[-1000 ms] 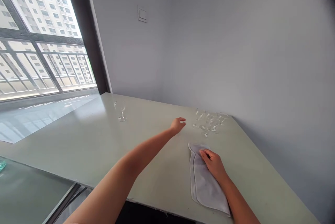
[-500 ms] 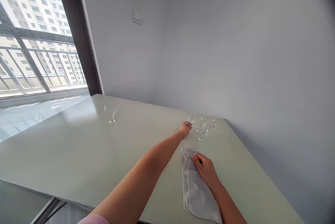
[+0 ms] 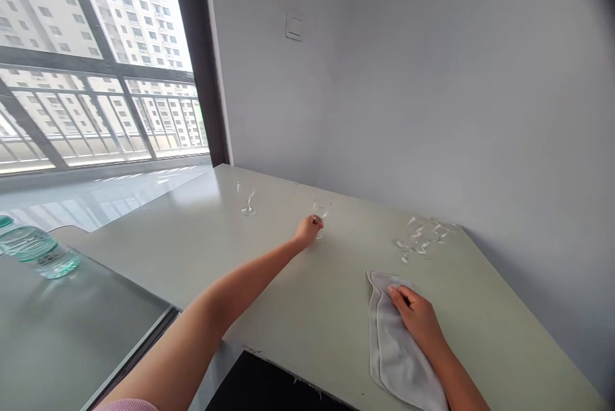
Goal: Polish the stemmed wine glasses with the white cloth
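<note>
My left hand point(image 3: 309, 231) reaches far across the table point(image 3: 298, 289) and pinches the stem of a clear wine glass point(image 3: 322, 207). That glass is upright, with its foot at or just above the tabletop; I cannot tell which. Close to me on the right, my right hand point(image 3: 417, 315) is closed on the upper edge of a folded light grey cloth point(image 3: 401, 360), which lies on the table. Another wine glass point(image 3: 246, 198) stands upright farther left. Several more clear glasses point(image 3: 421, 236) are clustered at the far right, some apparently lying down.
A clear plastic bottle point(image 3: 41, 251) with a green tint lies on a second, grey table point(image 3: 62, 334) at left. A wall point(image 3: 432, 110) runs behind the table. The table's near edge point(image 3: 288, 369) is chipped, with a dark object below it. A window point(image 3: 100, 78) is at left.
My left hand has carried a wine glass leftward, away from the cluster. The view has turned left, bringing the bottle into sight. My right hand stays on the cloth.
</note>
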Tool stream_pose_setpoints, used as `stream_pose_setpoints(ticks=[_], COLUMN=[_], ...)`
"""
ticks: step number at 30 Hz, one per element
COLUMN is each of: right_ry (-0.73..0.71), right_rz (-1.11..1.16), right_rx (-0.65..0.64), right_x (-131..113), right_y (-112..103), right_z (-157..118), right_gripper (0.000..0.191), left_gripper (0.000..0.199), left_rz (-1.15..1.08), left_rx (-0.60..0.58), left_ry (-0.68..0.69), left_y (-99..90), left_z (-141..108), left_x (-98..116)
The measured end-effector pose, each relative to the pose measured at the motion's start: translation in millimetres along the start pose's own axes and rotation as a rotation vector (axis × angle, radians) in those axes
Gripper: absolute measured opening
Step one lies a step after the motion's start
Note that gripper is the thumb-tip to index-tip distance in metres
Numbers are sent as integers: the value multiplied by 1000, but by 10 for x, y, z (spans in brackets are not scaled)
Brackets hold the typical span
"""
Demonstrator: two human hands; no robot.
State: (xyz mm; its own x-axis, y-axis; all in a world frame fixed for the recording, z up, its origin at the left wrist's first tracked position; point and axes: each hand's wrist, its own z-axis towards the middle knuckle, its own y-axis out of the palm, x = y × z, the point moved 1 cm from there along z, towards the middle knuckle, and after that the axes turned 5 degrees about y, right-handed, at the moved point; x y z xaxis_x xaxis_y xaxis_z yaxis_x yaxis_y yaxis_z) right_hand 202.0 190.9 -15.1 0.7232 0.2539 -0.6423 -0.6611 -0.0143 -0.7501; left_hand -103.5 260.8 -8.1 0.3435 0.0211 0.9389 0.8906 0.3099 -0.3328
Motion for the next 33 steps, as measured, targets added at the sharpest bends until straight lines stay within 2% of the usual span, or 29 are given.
stream_pose_setpoints(ticks=[3,6,9,13,18,24,30,33], right_ry=[-7,-16,-15,6,26,9,70,171], right_rz=[-17,-14,5,22,12,21,107,264], right_rx=[6,20,22,17,-2,12,-29,74], right_x=[3,2,1,25,70,45,74,169], right_y=[-2,-5,-14,-13,3,8,5,-61], right_z=[3,2,-8,-18,-10,9,62,205], right_gripper=[40,40,40,39,39,38,36,29], left_gripper=[10,11,11,11,12,16,18,16], left_rz=[43,74,90,97,84,50,28,36], left_rx=[102,205,291,374,430,466,485,486], left_ry=[-18,-33,-35,-47,-62,-66,-71,-73], left_y=[-600,-1090,-1457,-1786,-1977,-2013,-2048,-2067], left_z=[-161,-290,-355,-361,-322,-290,-294,-312], left_x=[-183,-348,-472,-566,-636,-687,-666,-646])
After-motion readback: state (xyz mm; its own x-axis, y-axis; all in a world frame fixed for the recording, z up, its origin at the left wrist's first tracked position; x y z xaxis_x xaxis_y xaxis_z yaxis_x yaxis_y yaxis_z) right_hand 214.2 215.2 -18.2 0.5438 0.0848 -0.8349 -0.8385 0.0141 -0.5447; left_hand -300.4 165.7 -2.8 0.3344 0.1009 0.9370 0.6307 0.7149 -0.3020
